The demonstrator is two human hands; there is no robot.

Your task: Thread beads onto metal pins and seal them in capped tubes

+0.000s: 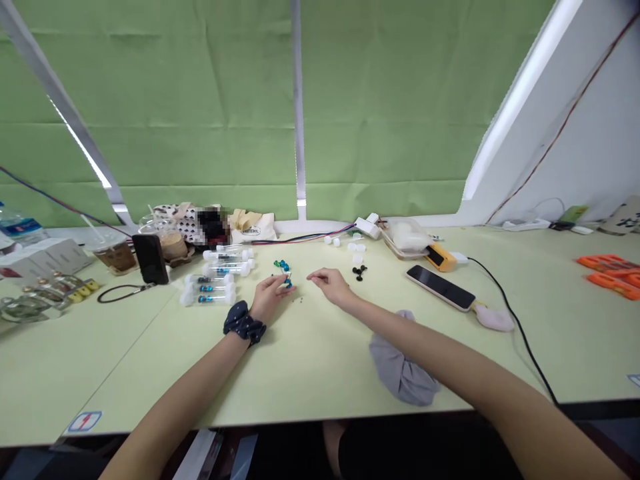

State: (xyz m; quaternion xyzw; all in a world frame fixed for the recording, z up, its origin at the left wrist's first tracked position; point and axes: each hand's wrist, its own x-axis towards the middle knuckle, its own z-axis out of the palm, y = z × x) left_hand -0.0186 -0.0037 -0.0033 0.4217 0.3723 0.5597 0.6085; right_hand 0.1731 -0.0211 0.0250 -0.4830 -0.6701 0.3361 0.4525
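The left hand (pixel 270 297) is nearly closed, with thumb and fingers brought together at the tips on one blue piece (pixel 288 283), just above the desk (pixel 320 360). The right hand (pixel 331 287) is set apart from it on the right side, with the fingers curled and the thumb and forefinger drawn together; whether a small part sits between these tips cannot be told.

Quantities and locations are as follows. Blue-green beads (pixel 283 265): a small cluster, just beyond the left fingertips; the exact count is unclear. Specks (pixel 301 300): a few, on the desk between the hands and slightly nearer the person. Tubes (pixel 213 299): several, clear with white ends, grouped to the left of the left hand; overlap prevents an exact count. White caps (pixel 358 257): several, beyond the right hand. Black parts (pixel 359 272): one cluster, to the right of the right hand.

Phones: two. One phone (pixel 150 259) stands upright on the left; the other (pixel 441 288) lies flat on the right. Drink cups: two, side by side behind the upright phone. Scrunchies: one dark scrunchie (pixel 244 324), around the left wrist. Grey cloth (pixel 403 367): one, on the desk below the right forearm.
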